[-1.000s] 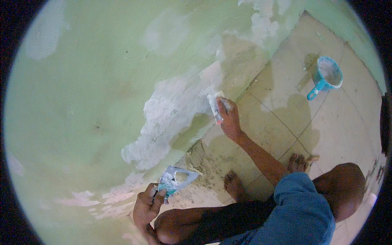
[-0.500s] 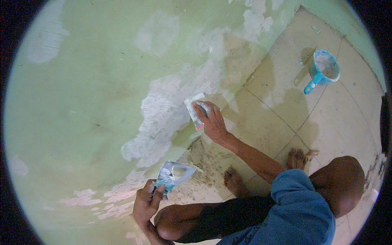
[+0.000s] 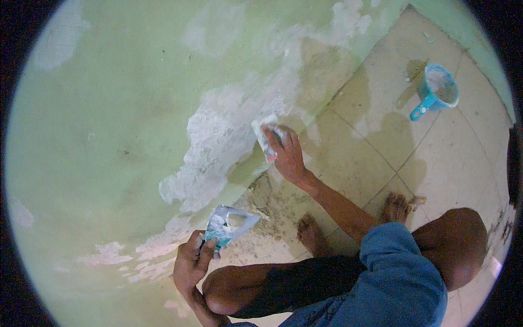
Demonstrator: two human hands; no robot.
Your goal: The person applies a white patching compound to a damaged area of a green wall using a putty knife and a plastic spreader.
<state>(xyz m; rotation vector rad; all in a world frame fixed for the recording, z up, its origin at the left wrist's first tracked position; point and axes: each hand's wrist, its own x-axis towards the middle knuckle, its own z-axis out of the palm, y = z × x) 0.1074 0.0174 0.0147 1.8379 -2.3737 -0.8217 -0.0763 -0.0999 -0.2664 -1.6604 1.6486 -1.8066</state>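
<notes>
My right hand (image 3: 289,155) is closed on a flat, whitish spreader (image 3: 260,129) smeared with filler. The spreader lies against the green wall (image 3: 131,109), at the lower right edge of a broad white filler patch (image 3: 215,128). Down by my left knee, my left hand (image 3: 190,261) grips a putty knife (image 3: 218,231) by its handle. Its wide metal blade carries white filler and a bluish-green stain, and points away from me. A dab of filler hangs at the blade's corner.
On the tiled floor (image 3: 354,141) at the upper right stands a blue handled dipper (image 3: 425,103) with white filler inside. Rough, dirty floor (image 3: 261,199) runs along the wall's foot. My bent knees and bare feet (image 3: 313,234) are close below my right arm.
The view has shifted slightly, so the wall patches sit a little higher. My right hand and the spreader appear slightly farther up and right. Both hands keep their tools.
</notes>
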